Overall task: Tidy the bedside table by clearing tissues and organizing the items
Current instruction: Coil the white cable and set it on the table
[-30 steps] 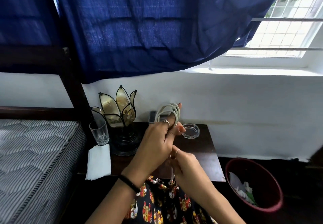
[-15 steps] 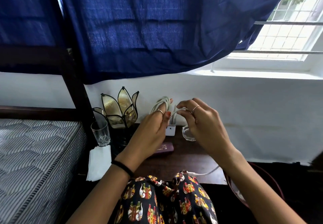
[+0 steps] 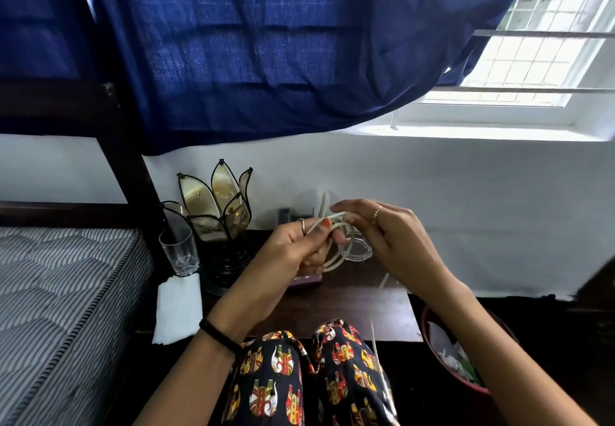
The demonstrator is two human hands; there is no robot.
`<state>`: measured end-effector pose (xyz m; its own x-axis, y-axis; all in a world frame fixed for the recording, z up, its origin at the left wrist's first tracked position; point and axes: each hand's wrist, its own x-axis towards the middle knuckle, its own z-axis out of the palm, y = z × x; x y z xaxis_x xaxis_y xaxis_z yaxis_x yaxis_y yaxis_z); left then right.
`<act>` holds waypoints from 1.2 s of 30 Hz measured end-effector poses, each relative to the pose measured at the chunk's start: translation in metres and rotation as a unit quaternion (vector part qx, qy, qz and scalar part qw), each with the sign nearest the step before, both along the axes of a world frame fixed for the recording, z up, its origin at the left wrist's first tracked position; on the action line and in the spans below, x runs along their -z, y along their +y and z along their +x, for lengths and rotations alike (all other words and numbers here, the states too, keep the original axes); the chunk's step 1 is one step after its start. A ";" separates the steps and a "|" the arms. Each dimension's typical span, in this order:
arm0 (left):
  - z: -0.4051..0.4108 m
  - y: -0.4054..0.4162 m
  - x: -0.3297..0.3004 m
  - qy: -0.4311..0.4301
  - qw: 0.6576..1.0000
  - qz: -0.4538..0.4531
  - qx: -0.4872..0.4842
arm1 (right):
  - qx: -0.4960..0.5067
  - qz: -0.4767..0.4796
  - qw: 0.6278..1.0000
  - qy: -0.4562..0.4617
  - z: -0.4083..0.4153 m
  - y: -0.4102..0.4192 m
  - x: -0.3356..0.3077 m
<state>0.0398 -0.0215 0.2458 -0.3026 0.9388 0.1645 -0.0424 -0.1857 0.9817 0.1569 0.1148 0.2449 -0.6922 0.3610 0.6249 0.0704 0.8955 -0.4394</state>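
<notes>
My left hand (image 3: 293,249) grips a coil of white cable (image 3: 336,256) above the dark wooden bedside table (image 3: 349,306). My right hand (image 3: 382,229) pinches a strand of the same cable at the top of the coil. A loose end of the cable trails down past my right wrist to my lap. A white tissue (image 3: 178,309) hangs over the table's left edge. A small purple device (image 3: 307,280) lies on the table, mostly hidden under my left hand.
A drinking glass (image 3: 179,252) and a petal-shaped lamp (image 3: 219,212) stand at the table's back left. A clear round dish (image 3: 357,250) sits behind the coil. A maroon bin (image 3: 462,359) holding crumpled tissues is on the floor at right; a striped mattress (image 3: 60,309) at left.
My left hand has lowered and tilted the coil from upright to hanging. My right hand came up from below with the strand and now holds it at the coil's top.
</notes>
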 end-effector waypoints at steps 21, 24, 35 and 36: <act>0.008 0.014 0.016 -0.047 0.994 0.059 -0.084 | -0.006 -0.121 0.961 -0.249 0.021 -0.069 0.055; 0.014 0.016 0.025 0.112 0.988 0.022 -0.105 | 0.016 -0.077 0.955 -0.285 0.025 -0.073 0.037; 0.019 -0.001 0.028 0.349 0.931 -0.107 -0.014 | 0.045 0.048 0.935 -0.350 0.045 -0.071 -0.008; 0.019 -0.002 0.028 0.346 0.932 -0.107 -0.011 | 0.047 0.042 0.943 -0.326 0.047 -0.068 -0.011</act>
<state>0.0584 -0.0238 0.2176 -0.2135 0.9673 0.1369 0.6167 0.0248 0.7868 0.2039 0.0464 0.2556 -0.9069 0.4077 0.1063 0.3817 0.9019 -0.2023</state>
